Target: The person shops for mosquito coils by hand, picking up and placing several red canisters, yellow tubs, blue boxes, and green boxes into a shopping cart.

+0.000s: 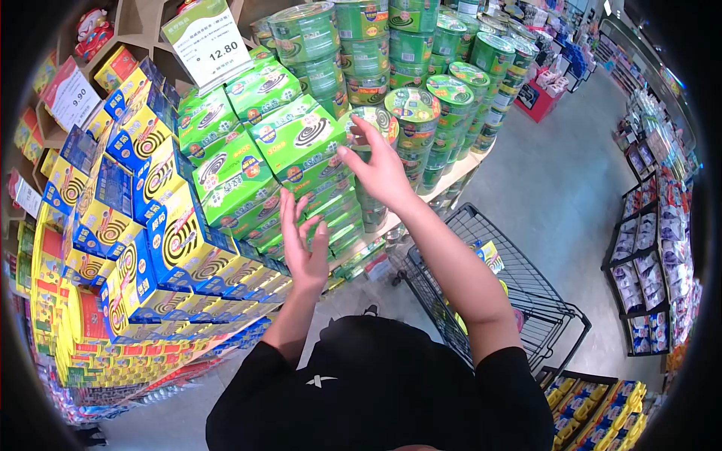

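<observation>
Green mosquito coil boxes (297, 139) stand stacked in front of me, black spirals printed on their tops. My right hand (378, 167) reaches to the right side of the top front box, thumb and fingers apart. Whether its fingertips touch that box cannot be made out. Below the front edge of the stack, my left hand (302, 239) is raised with its fingers spread, close to the neighbouring green box (235, 180). Neither hand holds anything. Round green tins (412, 113) are piled just beyond my right hand.
Blue and yellow coil boxes (177, 233) fill the left of the display. A price sign (207, 41) reading 12.80 stands behind the green boxes. To my right is a black wire shopping cart (519, 293) with a few items inside. Shelving (639, 255) lines the aisle's far side.
</observation>
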A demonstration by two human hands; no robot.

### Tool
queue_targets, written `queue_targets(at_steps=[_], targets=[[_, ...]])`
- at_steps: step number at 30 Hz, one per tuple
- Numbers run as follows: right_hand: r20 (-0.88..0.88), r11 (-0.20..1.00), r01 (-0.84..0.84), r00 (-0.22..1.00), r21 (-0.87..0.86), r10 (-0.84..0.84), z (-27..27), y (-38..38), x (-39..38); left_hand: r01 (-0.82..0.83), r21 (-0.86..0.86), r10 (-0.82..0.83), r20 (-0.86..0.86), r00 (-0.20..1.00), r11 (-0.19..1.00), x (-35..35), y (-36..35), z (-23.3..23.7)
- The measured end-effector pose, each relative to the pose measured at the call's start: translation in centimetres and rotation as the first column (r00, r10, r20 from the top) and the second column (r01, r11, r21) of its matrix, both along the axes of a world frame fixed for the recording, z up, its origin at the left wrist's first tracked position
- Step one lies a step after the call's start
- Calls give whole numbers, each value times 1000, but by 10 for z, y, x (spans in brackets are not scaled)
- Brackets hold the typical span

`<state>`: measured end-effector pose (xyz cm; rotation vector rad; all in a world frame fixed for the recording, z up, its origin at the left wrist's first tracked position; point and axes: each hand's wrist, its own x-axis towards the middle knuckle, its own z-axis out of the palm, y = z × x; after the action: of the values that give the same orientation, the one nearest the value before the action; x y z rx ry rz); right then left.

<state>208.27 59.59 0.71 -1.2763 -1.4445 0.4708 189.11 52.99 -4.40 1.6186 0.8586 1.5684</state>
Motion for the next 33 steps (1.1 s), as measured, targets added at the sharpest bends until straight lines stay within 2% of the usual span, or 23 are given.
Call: queue_targets(at_steps=[6, 9, 12, 15, 21, 27, 30, 33], targets=[[-38, 986, 20, 999, -163, -27, 16, 15, -16, -31, -35, 29, -44, 999, 999, 12, 1, 3], [-223, 986, -78, 974, -147, 44, 10, 21, -18, -51, -23, 50, -54, 997, 998, 13, 3, 4], [-197, 990, -78, 979, -118, 54, 9, 19, -19, -82, -25, 80, -57, 995, 996, 15, 2, 6], [-215, 992, -86, 974, -91, 65, 2, 23, -18, -87, -16, 87, -8, 996, 996, 15, 2, 5], [-279, 997, -72, 958, -41, 58, -13, 29, -24, -87, -6, 87, -14, 996, 996, 9, 6, -1], [-340, 999, -24, 940, -42, 8, -4, 11, -29, -92, -32, 93, 47, 995, 995, 8, 4, 1], [-295, 999, 31, 955, -27, -37, -5, -2, -28, -61, -32, 64, 106, 992, 998, 5, -1, -1], [-344, 997, 9, 938, -71, -33, -5, -19, -25, -43, -22, 45, 107, 993, 999, 2, -9, -3]])
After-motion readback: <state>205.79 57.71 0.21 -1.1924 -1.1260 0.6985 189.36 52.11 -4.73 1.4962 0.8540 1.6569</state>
